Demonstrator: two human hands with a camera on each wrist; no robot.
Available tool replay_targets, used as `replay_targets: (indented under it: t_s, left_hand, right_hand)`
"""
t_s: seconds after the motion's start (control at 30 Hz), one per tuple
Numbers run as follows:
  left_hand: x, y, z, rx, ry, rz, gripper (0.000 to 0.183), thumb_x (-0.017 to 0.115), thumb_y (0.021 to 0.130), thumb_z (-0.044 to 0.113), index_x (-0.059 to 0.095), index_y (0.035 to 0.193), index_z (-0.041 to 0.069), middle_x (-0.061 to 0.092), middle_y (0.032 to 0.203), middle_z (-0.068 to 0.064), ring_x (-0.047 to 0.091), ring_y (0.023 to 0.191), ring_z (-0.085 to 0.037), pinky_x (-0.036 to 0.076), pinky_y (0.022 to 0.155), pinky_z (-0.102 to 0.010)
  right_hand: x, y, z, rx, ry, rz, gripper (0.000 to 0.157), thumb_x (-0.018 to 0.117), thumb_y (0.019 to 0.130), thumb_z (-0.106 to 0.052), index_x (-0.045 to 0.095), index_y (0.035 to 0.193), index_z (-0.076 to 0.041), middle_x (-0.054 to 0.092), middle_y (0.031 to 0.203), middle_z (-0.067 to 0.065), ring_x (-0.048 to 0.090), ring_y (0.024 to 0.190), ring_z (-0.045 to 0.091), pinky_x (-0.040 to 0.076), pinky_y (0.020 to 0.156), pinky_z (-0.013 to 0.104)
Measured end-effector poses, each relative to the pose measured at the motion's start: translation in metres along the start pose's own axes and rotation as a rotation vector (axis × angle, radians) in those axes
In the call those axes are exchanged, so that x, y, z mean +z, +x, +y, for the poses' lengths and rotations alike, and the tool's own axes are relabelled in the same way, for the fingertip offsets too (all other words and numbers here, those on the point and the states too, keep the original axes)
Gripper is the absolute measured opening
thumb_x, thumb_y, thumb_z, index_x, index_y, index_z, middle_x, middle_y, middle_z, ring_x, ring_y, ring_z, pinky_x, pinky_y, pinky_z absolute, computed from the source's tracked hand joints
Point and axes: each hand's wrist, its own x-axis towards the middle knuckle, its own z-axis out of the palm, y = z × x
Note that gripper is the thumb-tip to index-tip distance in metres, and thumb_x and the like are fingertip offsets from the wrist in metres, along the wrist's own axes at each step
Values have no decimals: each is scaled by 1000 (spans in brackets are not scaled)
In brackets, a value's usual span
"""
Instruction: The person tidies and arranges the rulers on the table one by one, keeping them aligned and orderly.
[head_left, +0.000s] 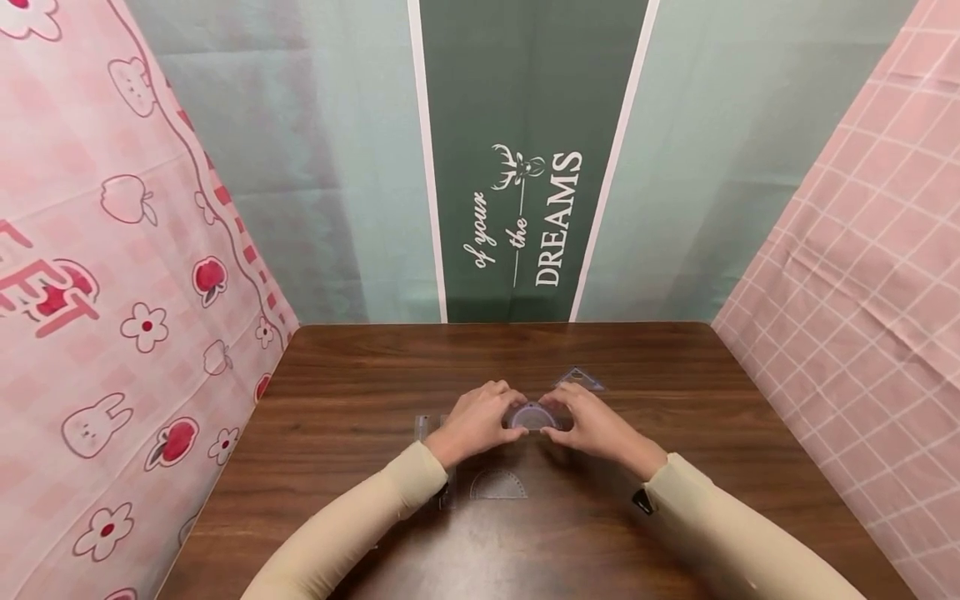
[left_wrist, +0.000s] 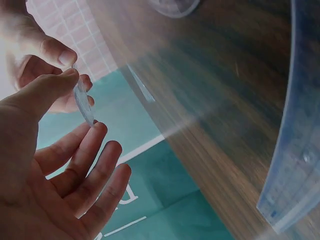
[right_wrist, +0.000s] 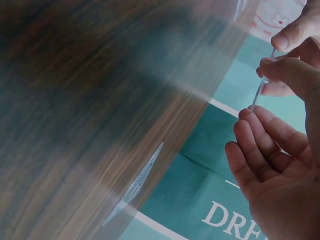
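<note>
Between both hands is a clear, purple-tinted protractor (head_left: 533, 417), raised off the table with its curved side toward the back. My left hand (head_left: 480, 421) pinches its left end between thumb and fingertips. At the opposite end my right hand (head_left: 588, 425) pinches it the same way. Seen edge-on in the left wrist view, the protractor (left_wrist: 83, 101) is a thin clear strip. The right wrist view also shows its edge (right_wrist: 258, 95), with the thumb on one side and fingertips on the other. A second clear protractor (head_left: 499, 486) lies on the table nearer the body.
Behind my right hand a clear set square (head_left: 576, 379) lies on the brown wooden table (head_left: 337, 367). A transparent ruler (head_left: 422, 427) lies left of my left hand, partly covered by the forearm. Printed cloths (head_left: 352, 167) hang around the table's back and sides.
</note>
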Motion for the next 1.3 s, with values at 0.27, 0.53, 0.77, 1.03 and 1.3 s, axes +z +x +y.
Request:
replay_targets:
  t_s: [0.27,0.53,0.77,1.03,1.3]
  left_hand:
    - [0,-4,13,29,11,-4,44,85,91,50,77,123,20,70,109,5,65,96,-12,57,78,-29]
    - [3,-8,24,40,43,-25,47,83,92,53,76,125,21,69,110,6,65,97,-11,57,79,-26]
    - [9,-14,34,49,67,-39,48,84,91,55,76,126,22,68,108,8,64,95,-9,56,79,-24]
    - [14,-17,42,59,66,-70,48,82,92,55,75,126,22,69,111,8,63,96,-9,55,80,-24]
    - [19,-20,48,81,91,-93,47,82,91,56,76,125,24,71,114,9,63,97,-8,53,81,-22]
  right_hand:
    - [-3,-16,-3,-9,4,-11,40,91,87,-19,73,119,-5,68,110,1,65,102,18,59,87,41]
    - [-4,-27,-5,-26,15,-19,38,90,88,-18,73,119,-6,65,104,-2,60,96,12,56,81,34]
    - [-5,-41,-7,11,29,-69,37,89,90,-21,72,120,-8,66,107,-3,62,100,13,58,85,39]
    - [-3,-53,-5,-4,30,-70,38,90,89,-21,72,119,-7,66,106,-3,60,96,10,56,82,35]
    - [3,-64,-5,-28,50,-62,39,90,88,-21,72,119,-6,65,105,-3,59,95,9,56,81,35]
